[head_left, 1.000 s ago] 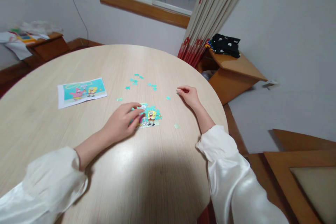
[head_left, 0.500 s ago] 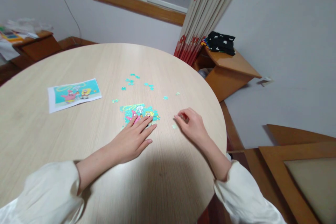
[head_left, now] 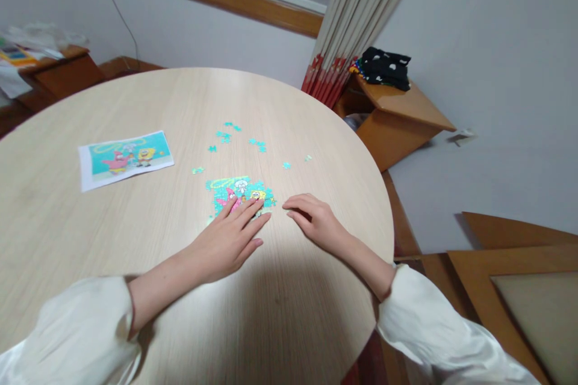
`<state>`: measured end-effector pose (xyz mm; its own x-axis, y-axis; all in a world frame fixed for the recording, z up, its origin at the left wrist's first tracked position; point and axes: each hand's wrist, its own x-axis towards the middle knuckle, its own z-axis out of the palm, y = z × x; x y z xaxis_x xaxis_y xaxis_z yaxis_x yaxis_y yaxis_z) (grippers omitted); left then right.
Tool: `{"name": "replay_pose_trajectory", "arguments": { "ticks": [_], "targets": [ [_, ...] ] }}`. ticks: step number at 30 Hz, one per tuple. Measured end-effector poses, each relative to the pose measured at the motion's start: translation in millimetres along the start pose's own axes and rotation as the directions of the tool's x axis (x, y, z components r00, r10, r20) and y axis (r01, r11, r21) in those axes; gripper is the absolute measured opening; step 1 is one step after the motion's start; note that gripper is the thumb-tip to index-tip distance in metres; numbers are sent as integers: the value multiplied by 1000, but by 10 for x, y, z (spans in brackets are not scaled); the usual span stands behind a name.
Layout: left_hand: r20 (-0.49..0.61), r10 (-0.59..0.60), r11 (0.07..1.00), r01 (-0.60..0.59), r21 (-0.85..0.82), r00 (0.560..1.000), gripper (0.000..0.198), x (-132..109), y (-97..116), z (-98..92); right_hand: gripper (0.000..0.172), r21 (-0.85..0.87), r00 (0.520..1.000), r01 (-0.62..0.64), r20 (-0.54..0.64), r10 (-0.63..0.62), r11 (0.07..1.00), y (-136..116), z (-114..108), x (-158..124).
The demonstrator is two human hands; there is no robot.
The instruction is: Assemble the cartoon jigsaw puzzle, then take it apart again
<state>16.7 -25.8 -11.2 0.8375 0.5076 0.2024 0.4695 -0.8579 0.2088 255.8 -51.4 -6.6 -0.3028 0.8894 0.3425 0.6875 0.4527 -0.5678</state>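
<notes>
A partly joined jigsaw puzzle (head_left: 220,192) with cartoon figures on a turquoise ground lies on the round wooden table. My left hand (head_left: 228,243) rests flat over its lower part, fingers spread, hiding some of the picture. Just right of the puzzle, my right hand (head_left: 316,219) is bent, thumb and forefinger close together around a small pale green puzzle piece (head_left: 286,209), mostly covered by the fingertips. Beyond the puzzle lie several loose turquoise pieces (head_left: 223,136). A single piece (head_left: 286,165) and a paler one (head_left: 308,158) are farther right.
A printed sheet (head_left: 85,174) with the same cartoon picture lies on the left of the table (head_left: 112,240). Past the table's right edge stands a wooden cabinet (head_left: 401,126) with black patterned cloth (head_left: 386,68) on it. A curtain (head_left: 356,24) hangs beside the window.
My right hand has moved left toward the puzzle, and the pale green piece has shifted left with its fingertips. My left hand stays in place on the puzzle.
</notes>
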Motion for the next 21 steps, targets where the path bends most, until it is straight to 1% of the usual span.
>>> {"name": "replay_pose_trajectory", "arguments": {
  "ticks": [4,8,12,21],
  "targets": [
    [-1,7,1000,-7,-8,1000,45,-1,3,-9,23,81,998,-62,-26,64,995,-20,3,26],
    [9,2,1000,-2,0,1000,44,0,10,-17,28,61,993,-87,-73,91,994,-4,7,-6],
    [16,-2,1000,2,14,1000,43,-3,16,-14,20,26,996,-80,-44,82,996,26,22,-16],
    [24,7,999,-8,48,1000,42,-1,20,-31,11,35,997,-76,14,75,997,4,17,22]
  ]
}}
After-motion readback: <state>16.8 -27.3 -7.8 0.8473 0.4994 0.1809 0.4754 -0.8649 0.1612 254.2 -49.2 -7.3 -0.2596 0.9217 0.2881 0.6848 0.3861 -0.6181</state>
